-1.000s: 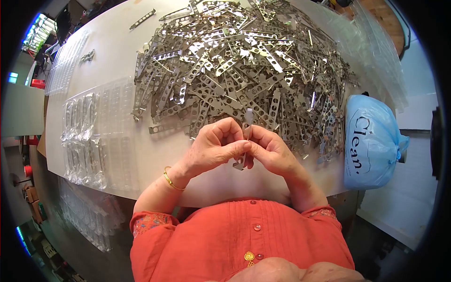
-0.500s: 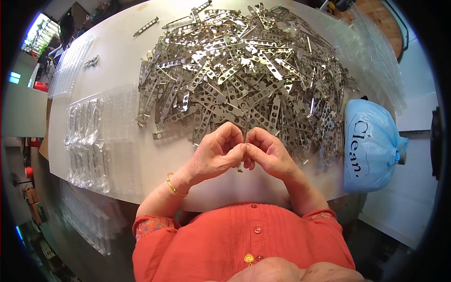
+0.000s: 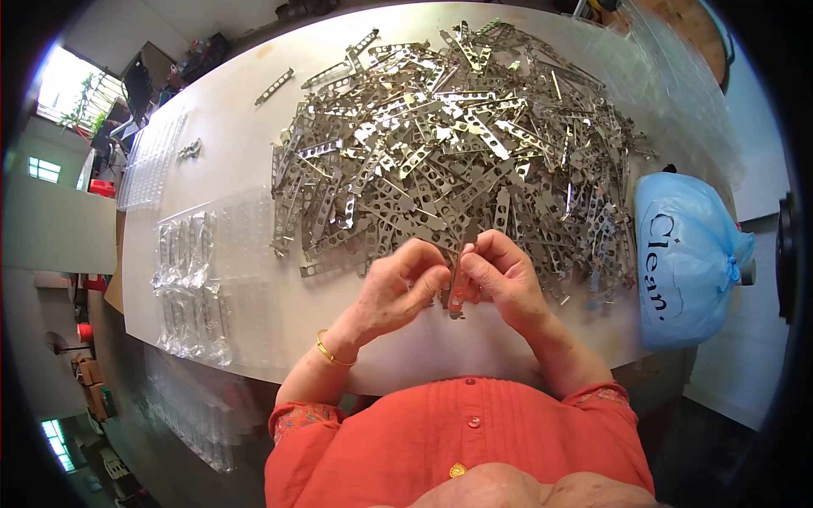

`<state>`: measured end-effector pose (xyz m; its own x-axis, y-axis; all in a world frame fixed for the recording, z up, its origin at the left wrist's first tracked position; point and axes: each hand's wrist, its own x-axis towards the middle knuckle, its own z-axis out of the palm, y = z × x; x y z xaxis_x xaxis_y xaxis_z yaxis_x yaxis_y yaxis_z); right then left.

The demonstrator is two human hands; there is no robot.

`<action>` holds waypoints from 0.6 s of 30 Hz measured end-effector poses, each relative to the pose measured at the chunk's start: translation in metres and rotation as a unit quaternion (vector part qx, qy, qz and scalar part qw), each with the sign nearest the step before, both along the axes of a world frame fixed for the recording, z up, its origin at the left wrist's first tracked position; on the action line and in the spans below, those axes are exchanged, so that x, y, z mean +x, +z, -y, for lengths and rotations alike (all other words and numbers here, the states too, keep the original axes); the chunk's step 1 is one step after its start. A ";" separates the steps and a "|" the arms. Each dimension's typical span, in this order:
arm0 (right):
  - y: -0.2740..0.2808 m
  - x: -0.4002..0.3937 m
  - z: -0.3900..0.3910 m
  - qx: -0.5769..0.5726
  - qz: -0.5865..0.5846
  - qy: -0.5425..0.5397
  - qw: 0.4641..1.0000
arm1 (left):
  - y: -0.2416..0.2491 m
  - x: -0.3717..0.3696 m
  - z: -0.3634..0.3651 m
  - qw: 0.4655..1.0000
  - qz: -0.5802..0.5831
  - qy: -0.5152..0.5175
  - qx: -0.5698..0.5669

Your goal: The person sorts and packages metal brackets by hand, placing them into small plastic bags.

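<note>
A big heap of flat metal strips with round holes [image 3: 406, 161] covers the middle of the table. In front of it, my right hand [image 3: 506, 275] pinches one metal strip [image 3: 456, 292] that points down toward my body. My left hand [image 3: 405, 284], with a gold bangle at the wrist, is just left of the strip, its thumb and curled fingers close together. Whether its fingertips touch the strip is hard to make out.
Clear plastic trays [image 3: 246, 229] lie on the left, with wrapped strips [image 3: 186, 279] in one. A small metal cluster [image 3: 190, 149] sits near another tray [image 3: 152, 161]. A blue bag marked "Clean." [image 3: 682, 262] stands right, with clear plastic sheets [image 3: 677, 93] behind it.
My hands have moved apart slightly, and more of the strip between them shows, its face turned toward me. The whole view has shifted, so the table appears further right.
</note>
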<state>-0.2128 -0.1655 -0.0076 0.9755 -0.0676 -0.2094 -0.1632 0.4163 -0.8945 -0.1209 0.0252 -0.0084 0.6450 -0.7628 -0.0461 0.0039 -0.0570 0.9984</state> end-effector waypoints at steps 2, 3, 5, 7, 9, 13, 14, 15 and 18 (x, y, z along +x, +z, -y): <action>-0.002 0.001 0.001 0.005 0.008 -0.025 1.000 | 0.008 0.010 -0.002 0.962 0.233 0.110 0.093; -0.003 0.002 0.001 0.007 0.014 -0.049 0.999 | 0.013 0.017 -0.002 0.922 0.329 0.167 0.118; -0.001 0.001 0.003 0.018 0.024 -0.040 0.999 | 0.010 0.039 -0.013 0.835 0.471 0.200 0.200; 0.002 0.000 0.004 0.028 0.006 -0.024 0.999 | 0.010 0.055 -0.015 0.793 0.523 0.216 0.228; 0.000 -0.001 0.004 0.023 0.009 -0.016 1.000 | 0.008 0.067 -0.015 0.746 0.573 0.232 0.249; 0.000 -0.002 0.003 0.012 0.011 0.003 1.000 | -0.004 0.082 -0.018 0.748 0.564 0.197 0.288; 0.000 -0.003 0.003 0.012 0.013 0.002 1.000 | -0.010 0.085 -0.018 0.740 0.575 0.192 0.292; 0.001 -0.003 0.003 0.014 0.015 0.003 1.000 | -0.010 0.086 -0.018 0.732 0.584 0.188 0.297; 0.003 -0.003 0.003 0.013 0.018 0.007 1.000 | -0.006 0.085 -0.018 0.715 0.616 0.179 0.278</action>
